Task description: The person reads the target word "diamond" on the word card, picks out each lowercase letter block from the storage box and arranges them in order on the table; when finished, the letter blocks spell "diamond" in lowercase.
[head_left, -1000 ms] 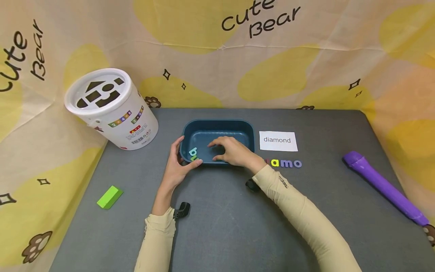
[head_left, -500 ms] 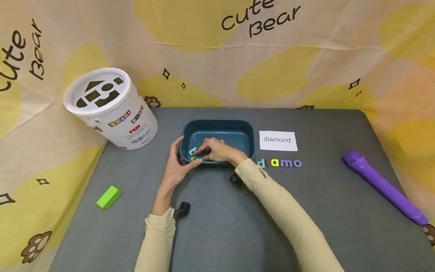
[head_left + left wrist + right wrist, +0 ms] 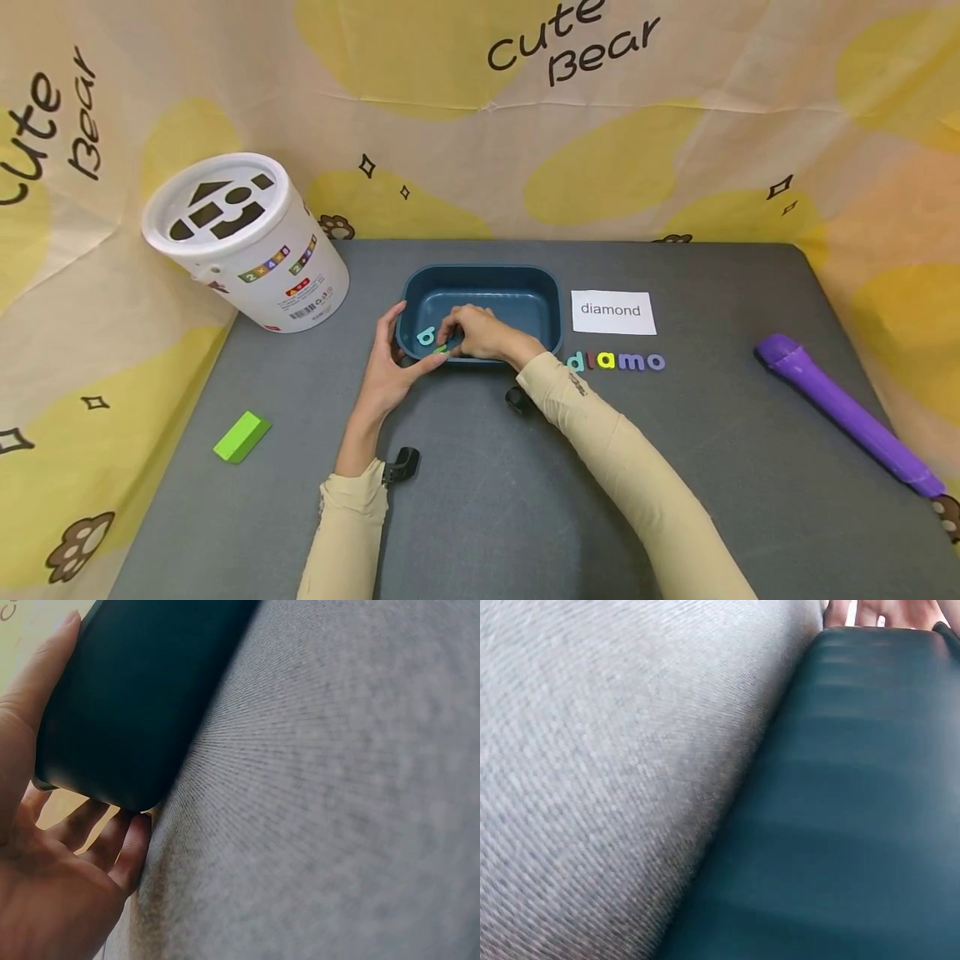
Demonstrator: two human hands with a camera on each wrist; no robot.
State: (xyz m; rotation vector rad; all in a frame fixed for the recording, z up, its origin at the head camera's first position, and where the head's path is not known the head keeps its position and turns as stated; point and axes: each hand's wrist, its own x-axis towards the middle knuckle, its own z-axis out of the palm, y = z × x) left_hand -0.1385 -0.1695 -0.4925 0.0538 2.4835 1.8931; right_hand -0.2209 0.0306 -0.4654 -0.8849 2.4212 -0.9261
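A dark blue rectangular tray (image 3: 517, 300) stands on the grey table. My left hand (image 3: 386, 379) holds its left end, the thumb over the front rim and the fingers around the side; in the left wrist view those fingers curl against the tray wall (image 3: 135, 705). Inside the tray, my right hand (image 3: 483, 332) pinches a small green letter (image 3: 440, 349) near the front left corner, fingers partly covering it. A light blue letter (image 3: 426, 336) lies just left of those fingertips. The right wrist view shows the tray's outer wall (image 3: 840, 787) but not the right hand.
Right of the tray, a paper card (image 3: 613, 312) reads "diamond", above a row of coloured letters (image 3: 632, 361) reading "diamo". A white bucket (image 3: 255, 250) with a shape-cut lid stands at back left. A green block (image 3: 242, 437) lies left, a purple stick (image 3: 847, 408) right.
My right hand has moved left within the tray and taken hold of the green letter, shifting it slightly right. The light blue letter has turned a little. My left hand has stayed put.
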